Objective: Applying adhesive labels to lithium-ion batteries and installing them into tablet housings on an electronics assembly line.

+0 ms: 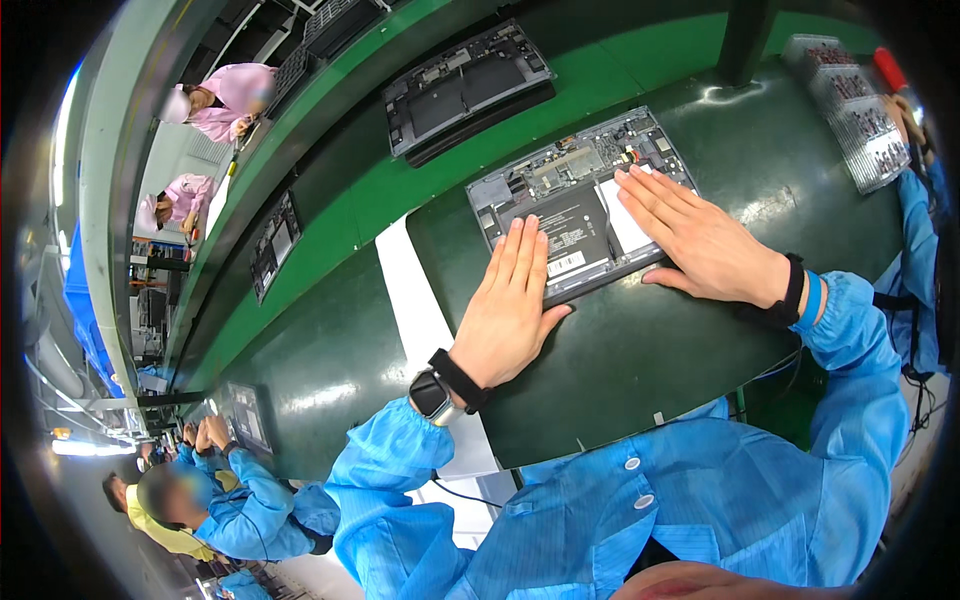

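An opened laptop base lies before me with its inner side up, showing circuit boards along the far part and a black battery in the near part. My left hand rests flat on the left end of the battery, fingers stretched out and together. Over the right end, my right hand presses flat with straight fingers on a white rectangular sheet, which it partly covers. Neither hand grips anything. What lies under the palms is hidden.
Another opened laptop base stands on the green shelf beyond. Clear plastic trays of small parts are stacked at the far right, near a red-handled tool. A white strip crosses the green table. Co-workers sit to the left.
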